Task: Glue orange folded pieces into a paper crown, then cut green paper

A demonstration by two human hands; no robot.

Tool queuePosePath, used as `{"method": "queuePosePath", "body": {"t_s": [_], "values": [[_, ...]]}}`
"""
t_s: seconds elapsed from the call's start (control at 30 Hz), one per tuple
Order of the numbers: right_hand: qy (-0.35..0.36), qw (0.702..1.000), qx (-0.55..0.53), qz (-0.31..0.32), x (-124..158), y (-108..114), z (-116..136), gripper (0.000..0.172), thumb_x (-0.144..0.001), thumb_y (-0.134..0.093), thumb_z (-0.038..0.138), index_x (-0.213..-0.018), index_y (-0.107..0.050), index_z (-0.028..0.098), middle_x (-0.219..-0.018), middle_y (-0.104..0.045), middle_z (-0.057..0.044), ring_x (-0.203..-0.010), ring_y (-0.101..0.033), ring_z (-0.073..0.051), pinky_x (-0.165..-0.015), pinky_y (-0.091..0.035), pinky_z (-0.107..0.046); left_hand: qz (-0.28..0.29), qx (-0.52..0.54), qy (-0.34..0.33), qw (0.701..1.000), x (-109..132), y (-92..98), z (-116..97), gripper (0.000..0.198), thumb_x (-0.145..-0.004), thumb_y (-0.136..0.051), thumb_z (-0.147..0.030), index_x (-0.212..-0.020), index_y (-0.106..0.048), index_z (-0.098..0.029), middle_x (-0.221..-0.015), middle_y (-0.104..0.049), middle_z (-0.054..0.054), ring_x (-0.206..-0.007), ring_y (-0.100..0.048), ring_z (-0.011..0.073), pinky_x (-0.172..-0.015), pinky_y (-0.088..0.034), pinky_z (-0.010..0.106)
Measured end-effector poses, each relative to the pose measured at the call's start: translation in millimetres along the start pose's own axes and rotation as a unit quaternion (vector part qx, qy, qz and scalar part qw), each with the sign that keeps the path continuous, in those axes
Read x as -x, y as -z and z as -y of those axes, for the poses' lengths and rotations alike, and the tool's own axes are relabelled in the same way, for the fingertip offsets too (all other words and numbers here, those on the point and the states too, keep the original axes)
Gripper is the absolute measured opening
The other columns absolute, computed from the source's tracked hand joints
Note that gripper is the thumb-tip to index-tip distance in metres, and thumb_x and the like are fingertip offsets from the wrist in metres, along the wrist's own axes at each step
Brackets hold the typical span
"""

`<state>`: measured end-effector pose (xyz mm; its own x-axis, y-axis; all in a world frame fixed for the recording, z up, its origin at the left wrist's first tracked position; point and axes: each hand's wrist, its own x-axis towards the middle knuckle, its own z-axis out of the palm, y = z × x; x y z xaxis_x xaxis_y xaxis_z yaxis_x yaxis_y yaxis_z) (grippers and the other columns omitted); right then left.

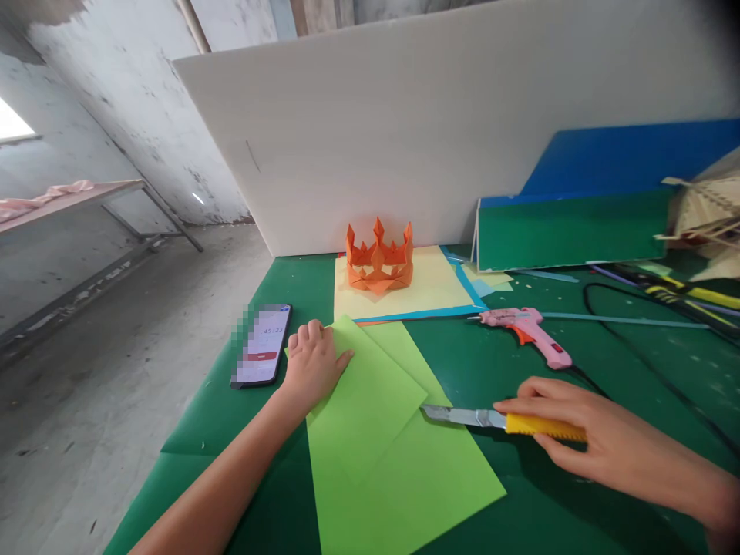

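Observation:
A light green sheet of paper (375,501) lies on the table, with its upper layer folded over diagonally (364,401). My left hand (312,362) rests on the upper left part of this paper, fingers curled at its edge and thumb lying across the top layer. In my right hand (572,432) is a yellow utility knife (540,426), gripped by its handle. Its metal blade is extended and points left, the tip at the right corner of the folded layer. Whether the blade lies between the layers is hard to see.
Left of my left hand lies a phone (266,347). Behind the paper, an orange paper crown (378,266) stands on pale yellow sheets (433,285). A pink glue gun (526,331) with a black cord lies at the right, near pliers (682,297). A white board (370,139) closes off the back.

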<state>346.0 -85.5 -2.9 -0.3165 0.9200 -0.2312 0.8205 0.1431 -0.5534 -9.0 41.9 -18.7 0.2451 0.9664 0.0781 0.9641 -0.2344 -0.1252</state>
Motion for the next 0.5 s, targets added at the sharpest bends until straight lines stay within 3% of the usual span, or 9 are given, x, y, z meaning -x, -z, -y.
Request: {"method": "queuePosePath", "body": {"t_s": [0.17, 0.5], "values": [[-0.004, 1.000, 0.013, 0.020, -2.0, -1.2, 3.1, 0.044, -0.089, -0.047, 0.031, -0.131, -0.055, 0.042, -0.106, -0.060, -0.003, -0.084, -0.062, -0.019, -0.074, -0.051, -0.030, -0.019, -0.004, 0.003, 1.000, 2.5, -5.4, 0.8, 0.044, -0.090, -0.046, -0.053, -0.111, -0.055, -0.015, -0.110, -0.048, 0.014, -0.102, -0.046, 0.0312, -0.087, -0.037, 0.043], [-0.007, 1.000, 0.021, 0.008, -3.3, 1.3, 6.6, 0.043, -0.090, -0.047, 0.033, -0.131, -0.056, 0.042, -0.106, -0.061, -0.003, -0.082, -0.062, -0.019, -0.069, -0.052, -0.027, -0.037, -0.006, 0.000, 0.999, 5.8, -8.0, 2.7, 0.046, -0.090, -0.046, -0.053, -0.114, -0.056, -0.015, -0.111, -0.050, 0.014, -0.102, -0.048, 0.0310, -0.087, -0.039, 0.043]]}}
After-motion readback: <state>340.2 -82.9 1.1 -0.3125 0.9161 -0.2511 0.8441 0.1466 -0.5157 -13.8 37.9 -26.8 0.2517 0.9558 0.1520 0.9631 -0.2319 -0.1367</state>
